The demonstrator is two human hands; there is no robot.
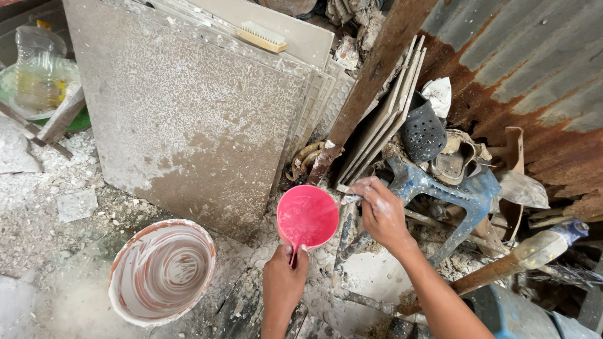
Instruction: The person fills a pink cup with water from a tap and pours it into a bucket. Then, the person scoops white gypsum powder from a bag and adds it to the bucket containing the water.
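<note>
Plaster dust coats both hands here. The left hand (pixel 284 276) is closed around the short handle of a pink scoop (pixel 307 216), holding it level just above the rubble-strewn floor (pixel 56 232). The right hand (pixel 382 212), just right of the scoop, pinches a thin white-smeared tool (pixel 344 200) whose tip reaches over the scoop's rim into its bowl; what kind of tool it is cannot be made out.

To the lower left of the scoop, near but apart from it, stands a round bucket (pixel 162 271) with white swirls coating its inside. Up and to the left of the scoop a large speckled tile (pixel 182 107) leans upright, with a scrubbing brush (pixel 262 36) resting on the slabs behind it. To the right of the scoop lies a toppled blue plastic stool (pixel 452 194).

Judging by the pose, scraping or stirring goes best with the scoop kept flat and steady, the tool drawn along the inner wall in short strokes, and the wrist kept low so nothing flicks over the rim.
</note>
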